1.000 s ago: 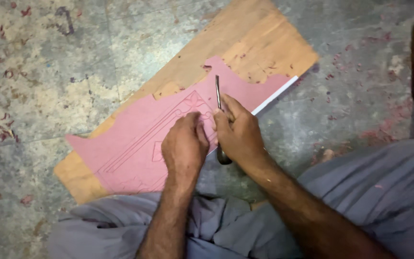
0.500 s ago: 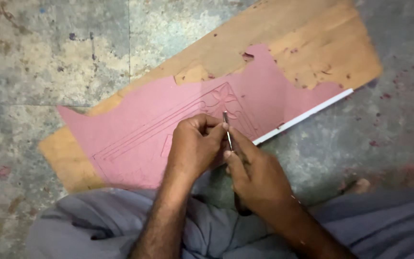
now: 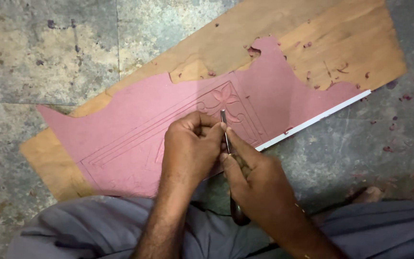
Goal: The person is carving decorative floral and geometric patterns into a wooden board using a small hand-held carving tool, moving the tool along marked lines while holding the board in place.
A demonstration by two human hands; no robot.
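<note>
A pink sheet (image 3: 135,124) with a carved flower and border lines lies on a wooden board (image 3: 312,43) on the floor. My right hand (image 3: 259,184) grips a thin metal carving tool (image 3: 224,125) with a dark handle, its tip on the sheet just below the flower. My left hand (image 3: 190,148) rests on the sheet, fingers curled against the tool's shaft. My hands hide the part of the pattern under them.
A worn, stained concrete floor (image 3: 49,48) surrounds the board. Pink shavings (image 3: 408,96) lie scattered at the right. My grey-clothed legs (image 3: 97,230) fill the bottom of the view, and a bare toe (image 3: 370,194) shows at the lower right.
The view has moved closer and shifted, so the board fills more of the frame. Both hands stay together on the tool near the flower carving.
</note>
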